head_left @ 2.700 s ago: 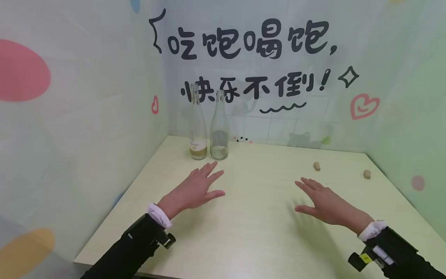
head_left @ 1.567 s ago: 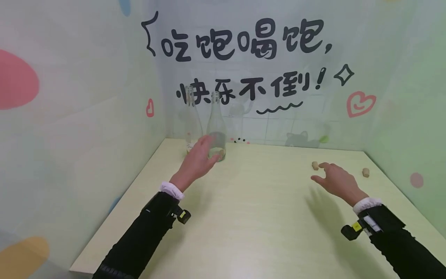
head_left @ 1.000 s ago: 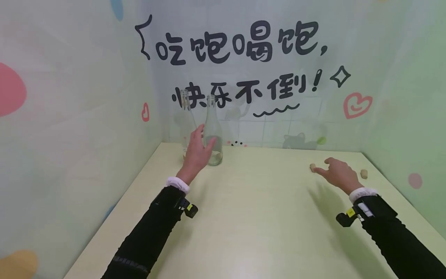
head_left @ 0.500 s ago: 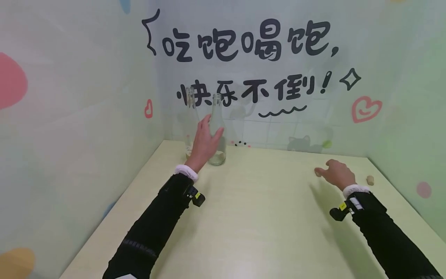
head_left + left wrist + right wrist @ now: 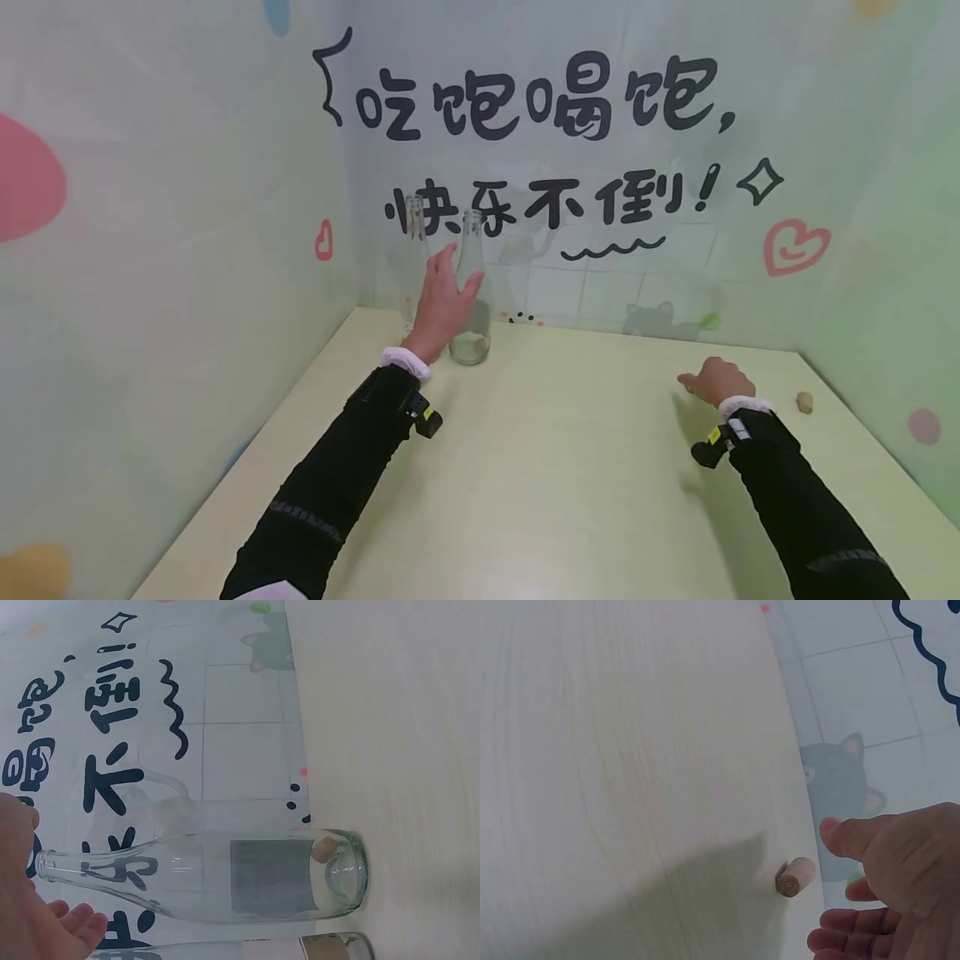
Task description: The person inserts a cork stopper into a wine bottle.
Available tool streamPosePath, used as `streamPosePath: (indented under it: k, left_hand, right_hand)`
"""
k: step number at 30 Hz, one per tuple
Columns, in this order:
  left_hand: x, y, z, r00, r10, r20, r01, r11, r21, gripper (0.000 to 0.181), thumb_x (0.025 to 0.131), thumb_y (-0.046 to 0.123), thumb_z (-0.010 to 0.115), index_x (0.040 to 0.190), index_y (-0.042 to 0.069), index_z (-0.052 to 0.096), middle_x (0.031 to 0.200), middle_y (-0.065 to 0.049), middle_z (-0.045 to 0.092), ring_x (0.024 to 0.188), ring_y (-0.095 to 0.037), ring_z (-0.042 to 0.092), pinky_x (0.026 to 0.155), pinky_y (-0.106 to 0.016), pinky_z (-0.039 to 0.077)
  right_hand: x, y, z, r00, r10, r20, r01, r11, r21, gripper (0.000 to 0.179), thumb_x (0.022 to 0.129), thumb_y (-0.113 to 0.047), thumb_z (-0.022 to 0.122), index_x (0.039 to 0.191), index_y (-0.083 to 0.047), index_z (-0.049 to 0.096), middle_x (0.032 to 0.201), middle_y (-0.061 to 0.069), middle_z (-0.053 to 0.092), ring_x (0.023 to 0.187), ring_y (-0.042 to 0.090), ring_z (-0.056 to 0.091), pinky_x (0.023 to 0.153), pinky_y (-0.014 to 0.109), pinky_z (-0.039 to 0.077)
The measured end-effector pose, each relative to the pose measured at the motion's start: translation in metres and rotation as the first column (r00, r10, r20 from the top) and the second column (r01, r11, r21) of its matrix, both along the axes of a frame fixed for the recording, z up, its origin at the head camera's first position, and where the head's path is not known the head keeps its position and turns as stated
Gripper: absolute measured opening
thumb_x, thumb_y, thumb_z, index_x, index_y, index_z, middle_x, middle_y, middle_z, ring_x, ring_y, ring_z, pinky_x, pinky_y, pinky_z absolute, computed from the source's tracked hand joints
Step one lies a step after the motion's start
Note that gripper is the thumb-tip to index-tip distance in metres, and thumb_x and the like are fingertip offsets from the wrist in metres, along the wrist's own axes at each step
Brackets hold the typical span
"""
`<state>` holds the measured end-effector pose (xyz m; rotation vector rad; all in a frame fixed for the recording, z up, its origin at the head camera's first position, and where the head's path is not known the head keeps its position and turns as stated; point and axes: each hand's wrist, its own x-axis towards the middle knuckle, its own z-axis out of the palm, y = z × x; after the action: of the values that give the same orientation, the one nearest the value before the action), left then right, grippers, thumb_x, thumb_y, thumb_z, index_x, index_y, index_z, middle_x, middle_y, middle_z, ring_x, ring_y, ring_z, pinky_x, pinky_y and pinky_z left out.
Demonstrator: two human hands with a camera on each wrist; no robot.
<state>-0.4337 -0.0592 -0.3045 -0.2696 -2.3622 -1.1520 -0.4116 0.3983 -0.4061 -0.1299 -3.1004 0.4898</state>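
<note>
Two clear glass bottles stand upright side by side: one with a grey label (image 5: 271,876) and one with a pale and tan label (image 5: 324,948). A small brownish lump (image 5: 325,850) shows through the first bottle's glass near its base. Beside the bottle necks, my left hand (image 5: 441,307) reaches with fingers spread apart from the thumb, not wrapped round the glass. My right hand (image 5: 718,381) hovers by a cork (image 5: 795,877) lying on the table, thumb and fingers parted around nothing. In the head view that hand hides this cork.
Another cork (image 5: 805,402) lies to the right of my right hand, near the right wall. Printed walls (image 5: 600,287) enclose the pale wooden table (image 5: 540,467) at the back and on both sides.
My left hand has gone forward and up from the table's middle to the bottles. The right hand has moved forward to the nearer cork, now hidden in the head view. Bottles stay put.
</note>
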Motion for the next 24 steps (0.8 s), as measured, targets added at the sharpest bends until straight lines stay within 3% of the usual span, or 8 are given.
streamPosePath:
  k: [8,14,20,24]
  left_hand:
    - [-0.011,0.001,0.005,0.999,0.002,0.036,-0.003,1.000,0.028,0.071,0.095,0.046,0.050,0.153,0.014,0.023,0.151,-0.011,0.027,0.133,-0.028,0.038,0.105,-0.041,0.033]
    - [-0.022,0.004,0.008,0.999,0.014,0.041,-0.016,0.999,0.042,0.071,0.095,0.044,0.052,0.153,0.014,0.023,0.150,-0.012,0.028,0.132,-0.029,0.040,0.105,-0.042,0.033]
    - [-0.030,0.007,0.012,0.997,-0.011,0.077,0.007,0.999,0.052,0.073,0.094,0.048,0.051,0.154,0.016,0.021,0.153,-0.011,0.025,0.134,-0.030,0.037,0.106,-0.044,0.032]
    - [-0.036,0.005,0.012,0.996,0.003,0.087,-0.008,0.998,0.064,0.075,0.094,0.050,0.049,0.154,0.016,0.021,0.153,-0.011,0.026,0.135,-0.029,0.036,0.107,-0.043,0.031]
  right_hand:
    - [-0.017,0.015,-0.020,0.999,-0.036,0.037,0.035,0.999,0.009,0.047,0.091,-0.045,0.050,0.072,-0.004,0.059,0.064,0.007,0.047,0.059,0.024,0.047,0.048,0.035,0.036]
    - [-0.021,0.012,-0.029,0.998,-0.049,0.033,0.049,0.999,-0.004,0.049,0.092,-0.042,0.053,0.091,0.006,0.066,0.076,0.014,0.059,0.065,0.028,0.051,0.050,0.038,0.041]
    - [-0.020,0.006,-0.036,0.997,-0.073,0.007,0.073,0.997,0.025,0.038,0.095,-0.026,0.045,0.082,0.005,0.063,0.071,0.015,0.058,0.061,0.028,0.053,0.048,0.039,0.042]
    - [-0.024,0.002,-0.038,0.996,-0.078,-0.040,0.080,0.996,0.037,0.040,0.096,-0.025,0.042,0.081,0.005,0.064,0.073,0.018,0.061,0.062,0.030,0.056,0.049,0.043,0.043]
